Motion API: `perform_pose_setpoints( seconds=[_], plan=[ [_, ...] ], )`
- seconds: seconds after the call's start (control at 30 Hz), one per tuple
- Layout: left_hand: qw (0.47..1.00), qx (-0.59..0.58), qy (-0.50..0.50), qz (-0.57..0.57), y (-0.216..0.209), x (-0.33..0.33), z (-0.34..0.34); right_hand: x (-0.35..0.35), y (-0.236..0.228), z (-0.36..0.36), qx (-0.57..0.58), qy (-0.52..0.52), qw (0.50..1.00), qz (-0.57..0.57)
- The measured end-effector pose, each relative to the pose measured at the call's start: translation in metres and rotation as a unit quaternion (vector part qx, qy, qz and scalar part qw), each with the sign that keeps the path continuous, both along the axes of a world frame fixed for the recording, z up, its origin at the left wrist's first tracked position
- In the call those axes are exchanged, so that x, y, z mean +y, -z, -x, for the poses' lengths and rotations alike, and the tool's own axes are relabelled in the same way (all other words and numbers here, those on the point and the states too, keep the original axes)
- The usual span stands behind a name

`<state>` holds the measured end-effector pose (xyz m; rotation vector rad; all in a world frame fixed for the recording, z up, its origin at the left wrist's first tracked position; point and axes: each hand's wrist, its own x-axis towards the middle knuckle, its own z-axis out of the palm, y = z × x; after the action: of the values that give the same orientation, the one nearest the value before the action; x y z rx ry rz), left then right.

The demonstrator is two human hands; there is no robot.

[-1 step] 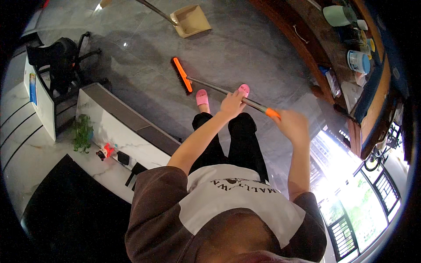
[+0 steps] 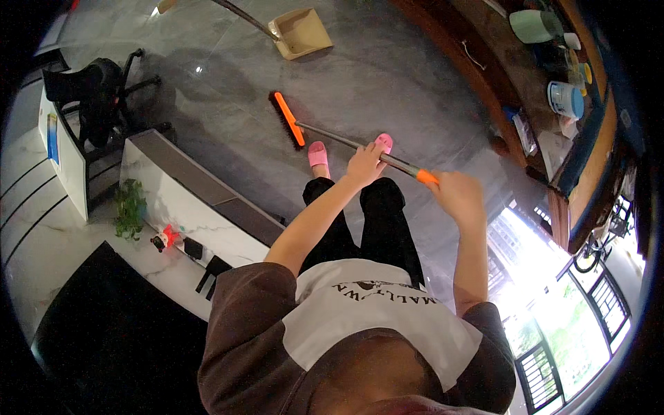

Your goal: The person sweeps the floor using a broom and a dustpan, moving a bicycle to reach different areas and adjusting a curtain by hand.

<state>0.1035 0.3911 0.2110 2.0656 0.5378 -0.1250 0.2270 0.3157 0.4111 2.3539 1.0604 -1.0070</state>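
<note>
A broom [image 2: 332, 136] with a grey metal handle slants across in front of me. Its head, orange on top with dark bristles, rests on the floor ahead and to the left of my feet. Partway up the handle, my left hand [image 2: 366, 164] is closed around the shaft. My right hand [image 2: 460, 198] grips the orange end of the handle, over to the right. Farther off on the floor sits a beige dustpan [image 2: 305, 33] with a long handle leading out of the top of the view. The broom head and the dustpan are apart.
Grey tiles form the floor [image 2: 228, 90]. A white, dark-topped counter [image 2: 200, 183] stands at left, near a black office chair [image 2: 97, 93] and a green plant [image 2: 129, 209]. On the right, a wooden table [image 2: 477, 76] bears jars and a blue-lidded tub [image 2: 566, 99]. Bright windows show at lower right.
</note>
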Motion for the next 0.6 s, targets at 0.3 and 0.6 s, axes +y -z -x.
perform_pose_setpoints(
  seconds=[0.3,0.6],
  plan=[
    [0.996,-0.064,0.027,0.049,0.004,-0.060,-0.082,-0.054,-0.019,-0.054,-0.050,0.030,0.997,-0.042],
    [0.992,0.017,0.112,0.059,-0.006,-0.017,-0.062,-0.108,-0.020,-0.083,-0.033,0.030,0.997,-0.056]
  ],
)
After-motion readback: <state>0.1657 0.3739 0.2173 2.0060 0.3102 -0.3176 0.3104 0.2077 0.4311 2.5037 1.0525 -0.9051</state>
